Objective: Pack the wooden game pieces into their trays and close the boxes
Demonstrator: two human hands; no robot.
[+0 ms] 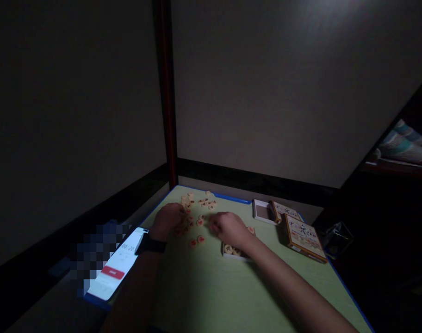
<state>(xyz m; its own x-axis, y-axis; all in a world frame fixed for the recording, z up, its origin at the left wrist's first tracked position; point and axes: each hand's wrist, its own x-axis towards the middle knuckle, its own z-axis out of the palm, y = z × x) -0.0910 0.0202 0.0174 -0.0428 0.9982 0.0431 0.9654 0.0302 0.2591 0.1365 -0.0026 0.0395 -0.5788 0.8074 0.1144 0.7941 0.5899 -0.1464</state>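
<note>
Round wooden xiangqi pieces with red and dark characters lie scattered on the green tabletop (193, 286). My left hand (167, 219), with a dark watch (150, 244) on its wrist, reaches into the cluster of pieces (187, 226) at the left; its fingertips are hard to make out. My right hand (230, 227) hovers between the loose pieces and a white box tray (237, 257), fingers curled together. Whatever they may hold is hidden. Several large pieces (228, 249) sit in the tray, partly covered by my right hand and forearm. Two red-marked pieces (197, 241) lie nearer me.
A lit phone (117, 263) showing a timer lies along the left edge. Toward the back right are a second white tray (261, 212) and two printed boxes, the nearer box (304, 236) close to the right edge. Walls (259, 92) rise behind and to the left.
</note>
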